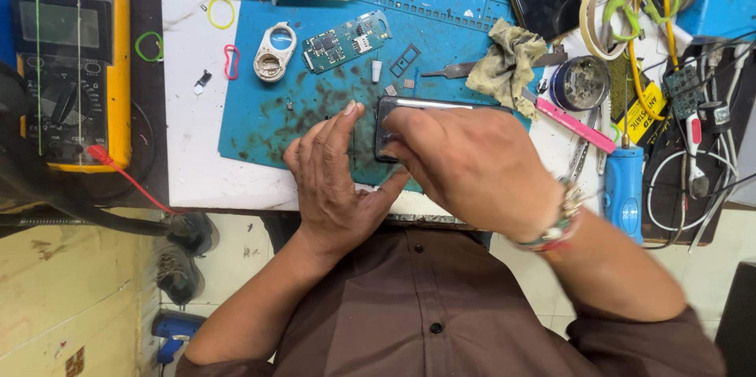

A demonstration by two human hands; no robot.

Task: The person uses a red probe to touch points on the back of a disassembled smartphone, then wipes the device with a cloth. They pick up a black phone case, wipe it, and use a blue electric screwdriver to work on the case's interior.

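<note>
A yellow meter [72,70] sat far left; a green circuit board [346,40] lay on the blue mat [260,121]; the left hand [335,180] rested open beside the phone [394,121]; the right hand [472,168] clasped the phone mid-mat; a dirty rag [512,62] lay beyond.

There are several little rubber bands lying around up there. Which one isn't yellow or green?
The red rubber band, squeezed into a narrow loop on the white tabletop just left of the blue work mat. The others are round yellow or green rings.
</note>
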